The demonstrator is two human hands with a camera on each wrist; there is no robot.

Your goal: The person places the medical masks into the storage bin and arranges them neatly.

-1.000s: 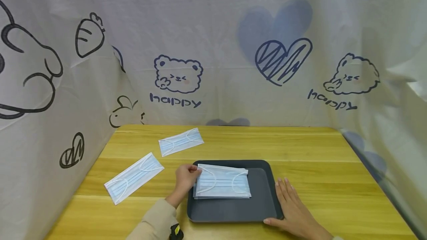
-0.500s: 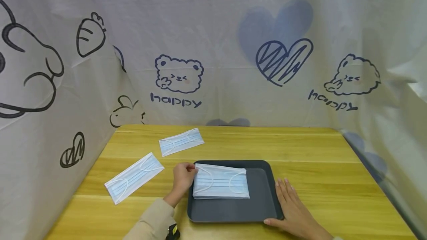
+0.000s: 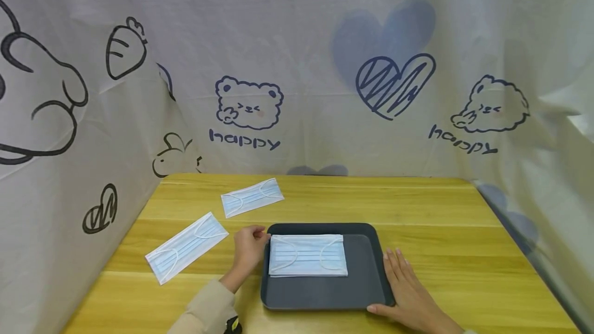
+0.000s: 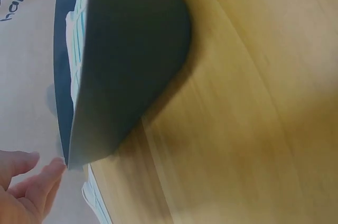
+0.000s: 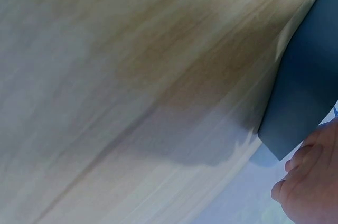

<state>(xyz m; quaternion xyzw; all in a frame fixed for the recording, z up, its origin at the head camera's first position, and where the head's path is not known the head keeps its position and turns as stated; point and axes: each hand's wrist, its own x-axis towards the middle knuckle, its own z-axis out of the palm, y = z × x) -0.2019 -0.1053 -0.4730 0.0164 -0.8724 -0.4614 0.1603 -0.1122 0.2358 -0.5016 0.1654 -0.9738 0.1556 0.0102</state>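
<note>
A stack of light blue face masks (image 3: 308,257) with white ear loops lies in the dark grey tray (image 3: 325,294), toward its upper left. Beside the tray's left rim is my left hand (image 3: 248,249), holding nothing. The left wrist view shows its thumb apart from the fingers, fingertips (image 4: 59,164) right at the tray's corner. My right hand (image 3: 412,297) rests along the tray's right side with straight fingers, its thumb at the near right corner. In the right wrist view, those fingers (image 5: 302,156) lie beside the tray's wall (image 5: 298,94).
Two more face masks lie left of the tray on the wooden table (image 3: 431,220): one nearer mask (image 3: 186,248) and one farther mask (image 3: 252,198). A white printed cloth (image 3: 315,117) hangs behind the table and along both sides.
My left hand has let go of the top mask's corner and drawn back left to the tray's rim. The top mask has shifted slightly left and lies flat on the stack. My right hand stays put.
</note>
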